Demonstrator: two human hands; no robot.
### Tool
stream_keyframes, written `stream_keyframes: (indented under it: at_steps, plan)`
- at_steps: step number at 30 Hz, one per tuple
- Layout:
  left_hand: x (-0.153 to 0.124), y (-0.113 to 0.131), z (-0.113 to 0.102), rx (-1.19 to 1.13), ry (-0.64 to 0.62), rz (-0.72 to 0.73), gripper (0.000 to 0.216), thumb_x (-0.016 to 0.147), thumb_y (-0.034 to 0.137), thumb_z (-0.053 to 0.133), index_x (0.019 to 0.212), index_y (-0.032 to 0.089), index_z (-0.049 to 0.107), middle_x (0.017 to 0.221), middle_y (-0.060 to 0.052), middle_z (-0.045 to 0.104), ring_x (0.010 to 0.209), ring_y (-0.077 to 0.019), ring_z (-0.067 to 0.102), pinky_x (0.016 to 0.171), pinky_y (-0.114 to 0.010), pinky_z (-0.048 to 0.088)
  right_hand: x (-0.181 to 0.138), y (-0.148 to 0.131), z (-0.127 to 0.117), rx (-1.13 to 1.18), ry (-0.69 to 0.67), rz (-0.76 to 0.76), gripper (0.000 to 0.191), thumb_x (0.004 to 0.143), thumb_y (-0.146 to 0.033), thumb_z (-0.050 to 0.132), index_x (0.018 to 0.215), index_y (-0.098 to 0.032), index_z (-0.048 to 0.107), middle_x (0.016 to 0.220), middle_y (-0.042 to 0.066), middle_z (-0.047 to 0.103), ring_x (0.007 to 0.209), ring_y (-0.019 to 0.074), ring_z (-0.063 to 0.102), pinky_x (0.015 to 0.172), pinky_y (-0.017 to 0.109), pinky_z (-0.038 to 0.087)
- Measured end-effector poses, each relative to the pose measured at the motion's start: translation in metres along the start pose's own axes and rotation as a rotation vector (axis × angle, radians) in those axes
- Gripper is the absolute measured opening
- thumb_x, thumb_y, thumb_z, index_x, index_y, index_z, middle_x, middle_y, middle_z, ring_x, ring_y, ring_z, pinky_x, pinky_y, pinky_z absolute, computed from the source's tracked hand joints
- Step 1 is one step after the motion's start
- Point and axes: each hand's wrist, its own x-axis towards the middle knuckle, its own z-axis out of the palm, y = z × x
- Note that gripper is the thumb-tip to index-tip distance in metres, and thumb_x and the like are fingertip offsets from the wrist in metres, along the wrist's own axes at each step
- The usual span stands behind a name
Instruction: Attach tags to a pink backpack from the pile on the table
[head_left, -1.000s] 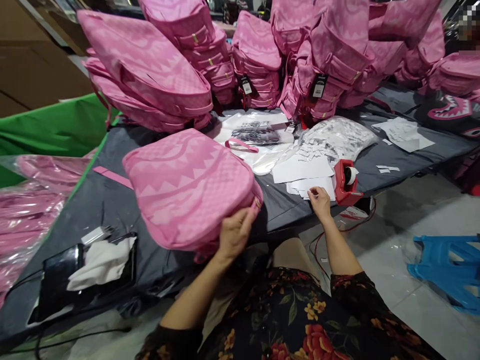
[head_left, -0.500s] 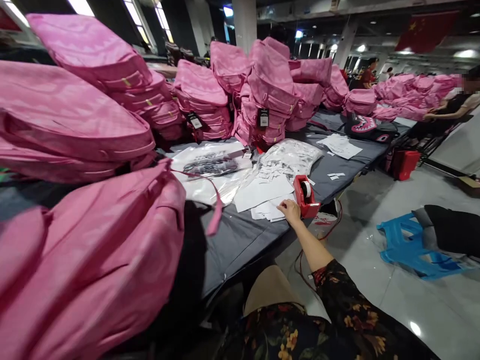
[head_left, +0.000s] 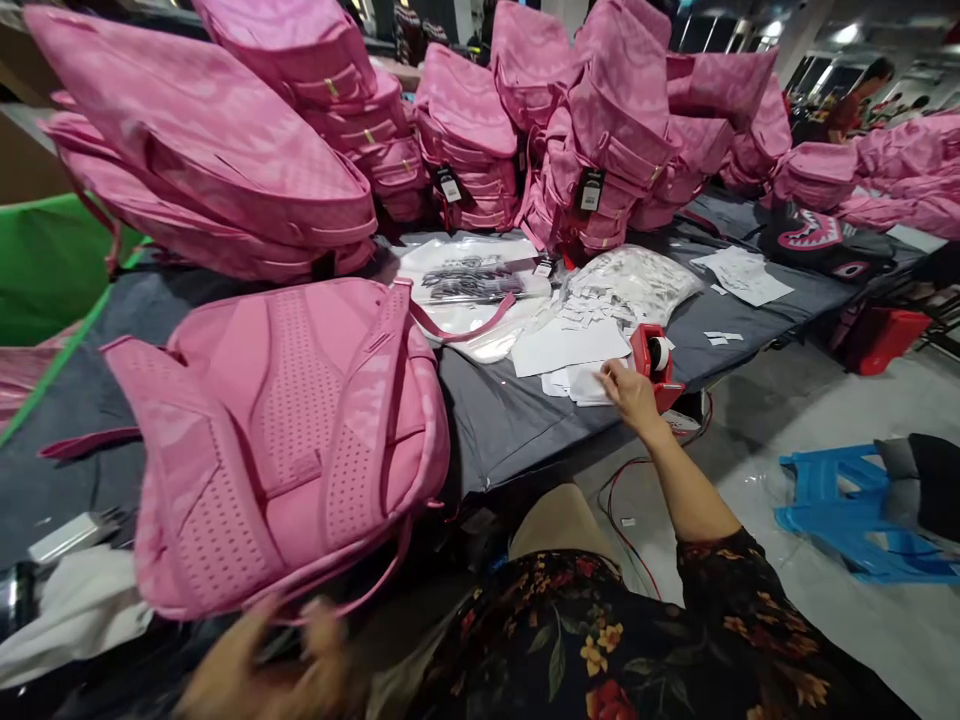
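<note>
A pink backpack point(head_left: 285, 440) lies back-side up at the near edge of the table point(head_left: 495, 420), its padded back panel and broad shoulder straps faced with perforated mesh, thin webbing loops trailing off its lower rim. The left hand point(head_left: 262, 665) is a blur just below that rim, fingers spread and apparently closed on nothing, though whether it touches the webbing cannot be told. The right hand point(head_left: 630, 392) reaches to the table's right near edge, fingertips pinched on the corner of a stack of white paper sheets point(head_left: 577, 380), just beside a red plastic tape dispenser point(head_left: 656, 365) with a white roll. Behind the sheets lies a crinkled clear bag of small white slips point(head_left: 630, 285) and a glossy flat bag with dark print point(head_left: 472, 280). The table is covered in smooth grey cloth. Along its far edge, more quilted pink backpacks point(head_left: 465, 140) are heaped in slanting piles, some with black hang tags. A blue plastic stool point(head_left: 847, 510) lies on the pale floor at right.
</note>
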Motion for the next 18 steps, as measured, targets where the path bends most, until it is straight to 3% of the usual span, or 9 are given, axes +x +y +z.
stream_keyframes:
  at_steps: [2,4,6,8,10,12,14,18]
  plan:
    - [0.008,0.031,0.031,-0.099,-0.026,0.165,0.049,0.083,0.051,0.070,0.128,0.033,0.064,0.118,-0.005,0.074,0.118,-0.0346,0.069,0.103,-0.055,0.056,-0.022,-0.041,-0.002,0.121,-0.244,-0.086,0.022,0.100,-0.042,0.058,0.096,-0.023,0.069,0.075,0.001,0.066,0.069,0.0156,0.057,0.067,0.024,0.036]
    - [0.017,0.062,0.071,-0.287,-0.273,0.217,0.070,0.077,0.054,0.079,0.138,0.027,0.059,0.133,-0.010,0.070,0.127,-0.0325,0.065,0.109,-0.050,0.054,-0.040,-0.078,0.001,0.283,-0.562,-0.226,0.019,0.096,-0.039,0.066,0.088,-0.022,0.070,0.072,-0.003,0.065,0.066,0.0120,0.056,0.064,0.022,0.035]
    - [0.022,0.085,0.106,-0.452,-0.531,0.128,0.076,0.072,0.061,0.081,0.134,0.021,0.064,0.127,-0.013,0.073,0.119,-0.0321,0.070,0.101,-0.045,0.059,-0.050,-0.101,0.005,0.412,-0.753,-0.298,0.023,0.092,-0.041,0.072,0.083,-0.020,0.070,0.072,-0.004,0.066,0.066,0.0101,0.055,0.062,0.020,0.035]
    - [0.025,0.094,0.125,-0.554,-0.706,-0.021,0.068,0.069,0.067,0.081,0.115,0.017,0.073,0.104,-0.011,0.079,0.097,-0.0301,0.075,0.084,-0.038,0.063,-0.053,-0.105,0.006,0.484,-0.779,-0.222,0.031,0.082,-0.049,0.082,0.085,-0.020,0.072,0.073,-0.005,0.066,0.067,0.0099,0.055,0.062,0.020,0.037]
    - [0.026,0.092,0.130,-0.609,-0.789,-0.154,0.062,0.068,0.069,0.081,0.099,0.015,0.077,0.091,-0.009,0.079,0.082,-0.0278,0.075,0.074,-0.035,0.063,-0.057,-0.095,0.003,0.567,-0.733,-0.054,0.049,0.064,-0.056,0.092,0.091,-0.019,0.074,0.074,-0.005,0.065,0.067,0.0104,0.055,0.061,0.020,0.038]
    - [0.027,0.085,0.127,-0.626,-0.774,-0.246,0.060,0.066,0.069,0.082,0.092,0.015,0.078,0.089,-0.008,0.080,0.081,-0.0284,0.075,0.073,-0.035,0.063,-0.064,-0.084,0.002,0.714,-0.705,0.107,0.063,0.051,-0.060,0.096,0.092,-0.017,0.074,0.074,-0.004,0.065,0.066,0.0107,0.054,0.061,0.021,0.041]
    - [0.024,0.081,0.123,-0.617,-0.724,-0.270,0.059,0.063,0.068,0.084,0.091,0.016,0.078,0.090,-0.008,0.081,0.085,-0.0302,0.076,0.076,-0.036,0.064,-0.072,-0.079,0.009,0.895,-0.674,0.214,0.065,0.049,-0.064,0.095,0.087,-0.015,0.072,0.074,-0.003,0.065,0.066,0.0105,0.053,0.062,0.022,0.043]
    - [0.019,0.072,0.122,-0.549,-0.627,-0.114,0.059,0.066,0.069,0.081,0.102,0.022,0.078,0.099,-0.006,0.081,0.093,-0.0291,0.077,0.084,-0.036,0.064,-0.080,-0.092,0.037,1.132,-0.530,0.269,0.065,0.055,-0.071,0.090,0.082,-0.014,0.071,0.077,-0.001,0.067,0.070,0.0119,0.057,0.070,0.025,0.048]
